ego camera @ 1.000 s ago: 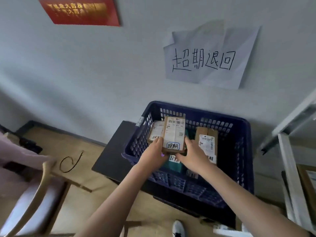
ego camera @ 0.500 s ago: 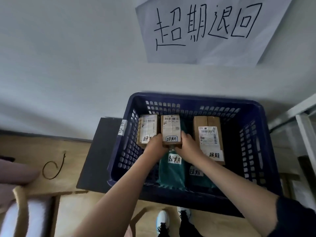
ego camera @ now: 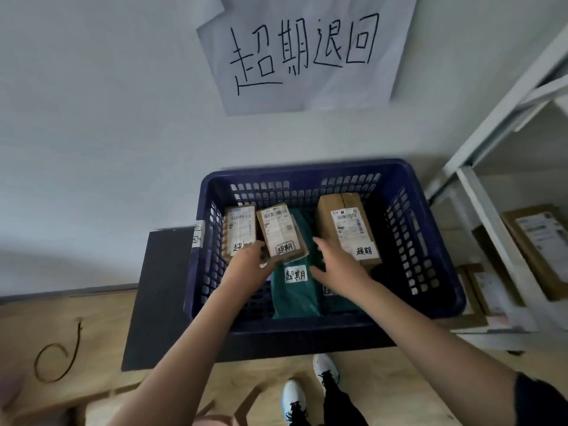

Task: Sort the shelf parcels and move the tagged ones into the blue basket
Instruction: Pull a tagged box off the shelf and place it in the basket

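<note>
The left grip (ego camera: pixel 250 265) pinches the near end of a small brown parcel (ego camera: pixel 281 233), fingers curled under its lower edge, the parcel tilted and held just above the contents of the blue basket (ego camera: pixel 430 241). A white tag with handwritten characters sits at the end of the parcel nearest this grip. Just to the left of the left grip, a second small brown parcel (ego camera: pixel 239 232) lies against the basket's left wall, its own tag partly covered by the knuckles. Directly beyond and below the left grip, a green bag parcel (ego camera: pixel 295 290) lies flat on the basket floor with a white tag facing up.

The right grip (ego camera: pixel 338 272) is spread, fingers apart and holding nothing, hovering over the green bag and clear of the held parcel. Just to the right of the right grip, a larger brown box (ego camera: pixel 347 229) lies in the basket with a shipping label and a handwritten tag at its near end. A second green bag is partly hidden under the right grip.

The basket rests on a dark platform (ego camera: pixel 159 296) on the floor, against the wall. A paper sign (ego camera: pixel 307 50) with 4 handwritten characters hangs on the wall beyond both grips. Well to the right of the right grip stands a white shelf (ego camera: pixel 479 210) with more boxes.
</note>
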